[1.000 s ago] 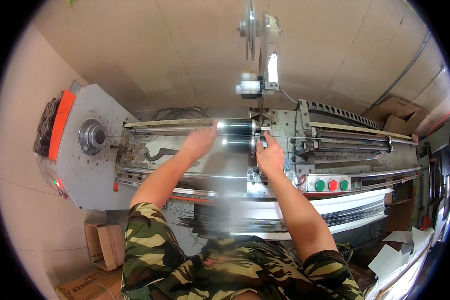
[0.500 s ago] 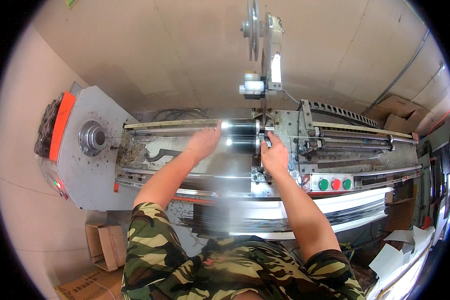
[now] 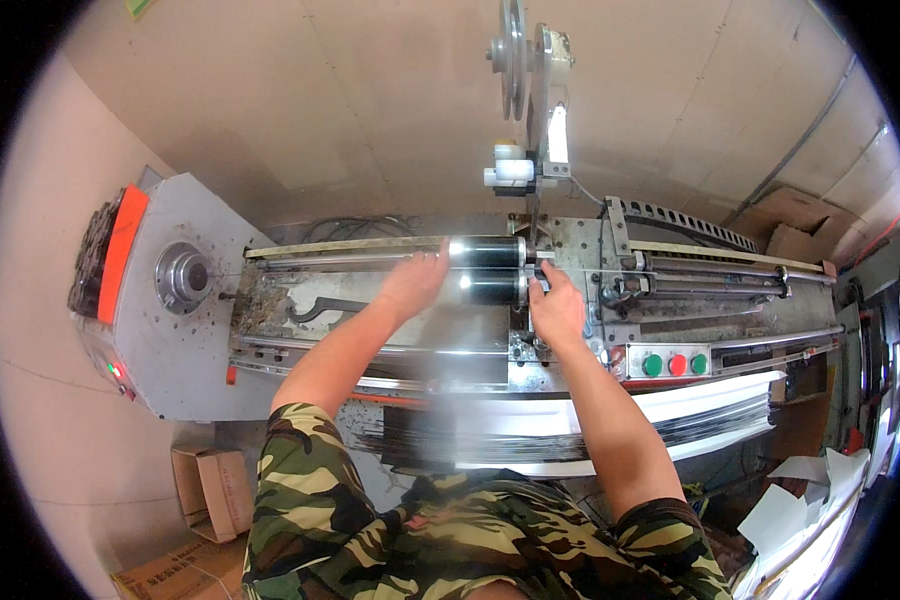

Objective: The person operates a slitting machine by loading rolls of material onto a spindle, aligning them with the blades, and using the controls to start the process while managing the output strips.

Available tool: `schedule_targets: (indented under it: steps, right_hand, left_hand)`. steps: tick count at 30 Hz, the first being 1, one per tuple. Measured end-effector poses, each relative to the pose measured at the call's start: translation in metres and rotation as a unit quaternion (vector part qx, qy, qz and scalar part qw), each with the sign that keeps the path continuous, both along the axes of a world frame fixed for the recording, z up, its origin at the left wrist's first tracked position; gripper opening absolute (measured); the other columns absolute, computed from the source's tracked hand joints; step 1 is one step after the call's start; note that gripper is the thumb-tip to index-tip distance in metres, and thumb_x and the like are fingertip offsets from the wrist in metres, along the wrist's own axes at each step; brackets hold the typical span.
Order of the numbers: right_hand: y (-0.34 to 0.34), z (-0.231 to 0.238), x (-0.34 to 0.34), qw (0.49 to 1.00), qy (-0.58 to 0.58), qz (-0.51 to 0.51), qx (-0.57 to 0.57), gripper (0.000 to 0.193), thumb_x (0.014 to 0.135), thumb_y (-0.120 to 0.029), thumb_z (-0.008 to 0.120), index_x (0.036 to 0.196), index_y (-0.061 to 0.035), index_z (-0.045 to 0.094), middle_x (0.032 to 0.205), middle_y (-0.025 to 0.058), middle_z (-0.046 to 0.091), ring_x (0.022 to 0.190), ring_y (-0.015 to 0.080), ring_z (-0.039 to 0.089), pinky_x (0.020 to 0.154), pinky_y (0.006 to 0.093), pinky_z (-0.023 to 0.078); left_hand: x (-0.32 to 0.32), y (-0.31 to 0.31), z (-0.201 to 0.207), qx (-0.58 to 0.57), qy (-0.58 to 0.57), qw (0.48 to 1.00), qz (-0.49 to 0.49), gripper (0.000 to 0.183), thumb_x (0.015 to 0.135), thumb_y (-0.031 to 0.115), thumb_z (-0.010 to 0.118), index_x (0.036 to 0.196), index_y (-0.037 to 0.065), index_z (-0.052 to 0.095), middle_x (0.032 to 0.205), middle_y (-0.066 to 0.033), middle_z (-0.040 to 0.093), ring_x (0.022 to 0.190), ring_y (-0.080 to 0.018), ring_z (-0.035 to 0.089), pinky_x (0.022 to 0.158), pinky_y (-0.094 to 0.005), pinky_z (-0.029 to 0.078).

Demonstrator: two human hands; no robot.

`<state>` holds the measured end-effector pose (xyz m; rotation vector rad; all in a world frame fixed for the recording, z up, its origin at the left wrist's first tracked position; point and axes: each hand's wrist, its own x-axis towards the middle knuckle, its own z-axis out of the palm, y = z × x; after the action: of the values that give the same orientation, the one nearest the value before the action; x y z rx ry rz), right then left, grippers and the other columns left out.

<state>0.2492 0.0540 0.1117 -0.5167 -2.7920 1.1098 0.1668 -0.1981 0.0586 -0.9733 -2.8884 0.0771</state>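
1. Seen from my remote post, my left hand (image 3: 417, 283) works at the left end of a pair of black rollers (image 3: 495, 252), far-left of the button box (image 3: 667, 364). Its fingers are bent, but I cannot tell whether they close on anything.

2. My right hand (image 3: 558, 300), nearer the button box but also far-left of it, sits at the rollers' right end beside metal fittings (image 3: 541, 258). Thumb and forefinger reach toward a thin line (image 3: 600, 271); whether they pinch it, I cannot tell.

3. The rollers lie side by side, one beyond the other, between my two hands, with the thin line running lengthwise past them.

4. Well left of the button box, a grey machine housing (image 3: 190, 370) carries a round metal chuck (image 3: 182, 277); a dark hooked tool (image 3: 320, 308) lies between the chuck and the box.

5. Beyond the box and to its left, a reel (image 3: 511, 65) stands above white cylinders (image 3: 515, 170).

6. On the near side of the box, dark thin strips (image 3: 630, 436) lie bundled on white sheeting (image 3: 735, 392).
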Motion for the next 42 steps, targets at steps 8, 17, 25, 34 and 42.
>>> schedule_targets:
  steps: [8,17,25,34,42]
  right_hand:
    - [0.000,0.000,0.001,1.000,0.010,0.005,0.014,0.045,0.093,-0.033,0.057,0.131,-0.0093,0.062,0.134,0.0182,0.060,0.120,0.0406,0.059,0.101,0.0465,0.046]
    - [-0.005,0.004,0.001,1.000,-0.004,-0.006,0.022,0.042,0.094,-0.030,0.060,0.132,-0.0122,0.063,0.136,0.0117,0.061,0.121,0.0354,0.059,0.104,0.0425,0.046]
    - [-0.003,0.000,-0.001,1.000,0.000,-0.004,0.029,0.042,0.093,-0.031,0.059,0.130,-0.0117,0.064,0.134,0.0132,0.062,0.119,0.0368,0.060,0.102,0.0441,0.047]
    - [-0.007,0.006,0.002,0.999,-0.010,-0.012,0.030,0.044,0.092,-0.033,0.056,0.130,-0.0125,0.064,0.133,0.0158,0.061,0.119,0.0388,0.060,0.101,0.0463,0.046]
    - [-0.005,-0.002,0.000,0.999,-0.008,-0.016,0.047,0.039,0.094,-0.032,0.060,0.129,-0.0148,0.066,0.133,0.0098,0.063,0.118,0.0357,0.061,0.100,0.0436,0.048]
  left_hand:
    - [0.000,0.000,0.003,-0.013,-0.002,1.000,-0.009,0.066,0.089,0.010,0.051,0.149,-0.009,0.030,0.095,-0.0138,0.063,0.091,-0.0296,0.063,0.073,-0.0422,0.056]
    - [-0.001,-0.002,0.001,-0.007,-0.009,1.000,-0.012,0.066,0.088,0.009,0.050,0.148,-0.009,0.031,0.098,-0.0137,0.063,0.092,-0.0292,0.062,0.074,-0.0419,0.056]
    - [0.000,-0.001,0.002,0.000,0.009,1.000,-0.018,0.063,0.086,0.007,0.052,0.145,-0.011,0.036,0.095,-0.0163,0.068,0.089,-0.0306,0.067,0.073,-0.0419,0.057]
    - [-0.002,-0.002,-0.006,-0.007,0.013,1.000,-0.015,0.066,0.087,0.010,0.050,0.148,-0.010,0.032,0.096,-0.0137,0.064,0.091,-0.0288,0.063,0.074,-0.0410,0.056]
    - [-0.001,0.000,-0.001,-0.015,0.017,1.000,-0.020,0.063,0.087,0.008,0.051,0.146,-0.009,0.036,0.094,-0.0164,0.069,0.090,-0.0288,0.068,0.073,-0.0413,0.057]
